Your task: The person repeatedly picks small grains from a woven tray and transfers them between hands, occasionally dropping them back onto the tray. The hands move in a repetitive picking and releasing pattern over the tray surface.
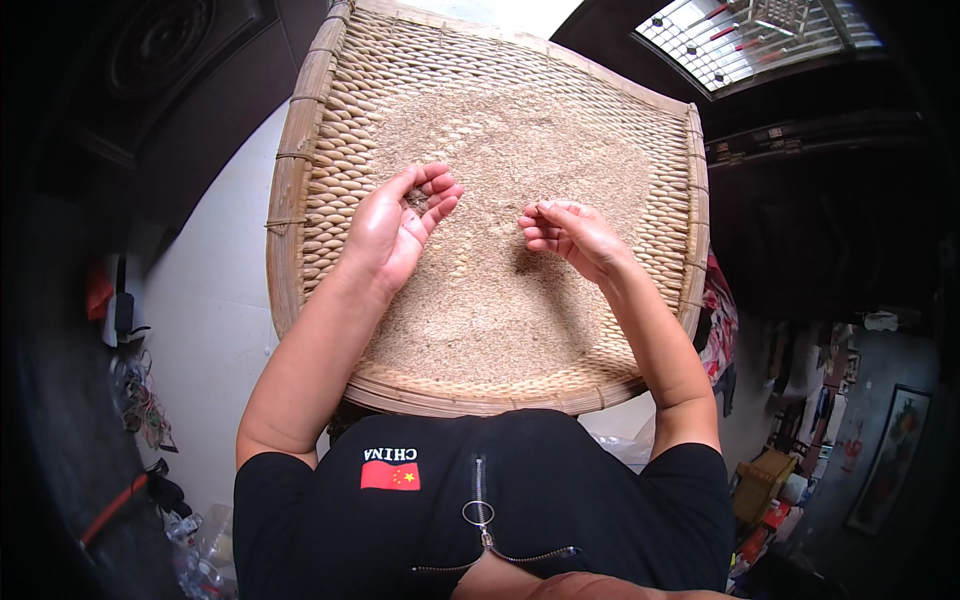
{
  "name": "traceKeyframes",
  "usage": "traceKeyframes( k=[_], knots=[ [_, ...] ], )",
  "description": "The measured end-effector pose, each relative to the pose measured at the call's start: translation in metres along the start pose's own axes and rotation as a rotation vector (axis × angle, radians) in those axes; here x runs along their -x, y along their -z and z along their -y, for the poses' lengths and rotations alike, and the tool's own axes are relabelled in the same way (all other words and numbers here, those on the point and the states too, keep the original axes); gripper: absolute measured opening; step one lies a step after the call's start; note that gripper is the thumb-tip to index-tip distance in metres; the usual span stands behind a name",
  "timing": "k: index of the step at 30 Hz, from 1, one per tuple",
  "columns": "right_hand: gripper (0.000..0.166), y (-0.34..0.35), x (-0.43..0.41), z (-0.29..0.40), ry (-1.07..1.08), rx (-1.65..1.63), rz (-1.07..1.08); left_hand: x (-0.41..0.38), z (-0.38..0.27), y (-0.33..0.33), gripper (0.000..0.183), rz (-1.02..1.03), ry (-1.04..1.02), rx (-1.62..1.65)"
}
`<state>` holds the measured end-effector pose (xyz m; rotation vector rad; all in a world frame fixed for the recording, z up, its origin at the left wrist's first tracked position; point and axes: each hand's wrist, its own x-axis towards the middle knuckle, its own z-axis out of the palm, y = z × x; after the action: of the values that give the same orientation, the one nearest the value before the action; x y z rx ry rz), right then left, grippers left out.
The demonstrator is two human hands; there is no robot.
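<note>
A large woven winnowing tray with a bound bamboo rim lies in front of me. Small pale-brown grains or seeds are spread over its middle in a thin layer, with darker specks among them. My left hand is cupped palm-up above the tray's left half and holds a small clump of dark debris. To the right, my right hand hovers over the grains, thumb and forefinger pinched together. A tiny dark speck shows at those fingertips, too small to name. Its shadow falls on the grains below.
Dark wooden furniture stands at the right, near patterned red cloth beside the rim. Tangled cords and clear plastic bottles lie at the left. A cardboard box is among clutter at the lower right.
</note>
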<state>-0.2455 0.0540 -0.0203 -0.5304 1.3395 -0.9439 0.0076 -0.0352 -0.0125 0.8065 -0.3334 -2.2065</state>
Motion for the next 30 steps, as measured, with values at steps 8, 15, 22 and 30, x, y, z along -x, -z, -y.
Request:
traceKeyframes(
  k=[8,15,22,30],
  knots=[
    [0.035,-0.005,0.005,0.005,-0.023,0.014,0.002,0.0,0.0,0.001,0.027,0.002,-0.005,0.004],
    [0.025,-0.001,0.0,-0.002,0.204,0.365,-0.134,0.0,0.0,-0.001,0.027,0.002,-0.004,-0.007],
    [0.011,-0.038,0.014,0.015,0.737,1.179,-0.302,0.003,0.002,-0.002,0.027,-0.012,-0.001,-0.045],
    [0.011,-0.096,0.009,0.027,0.869,0.882,-0.053,0.001,0.011,-0.002,0.025,-0.021,0.09,-0.023]
  ],
)
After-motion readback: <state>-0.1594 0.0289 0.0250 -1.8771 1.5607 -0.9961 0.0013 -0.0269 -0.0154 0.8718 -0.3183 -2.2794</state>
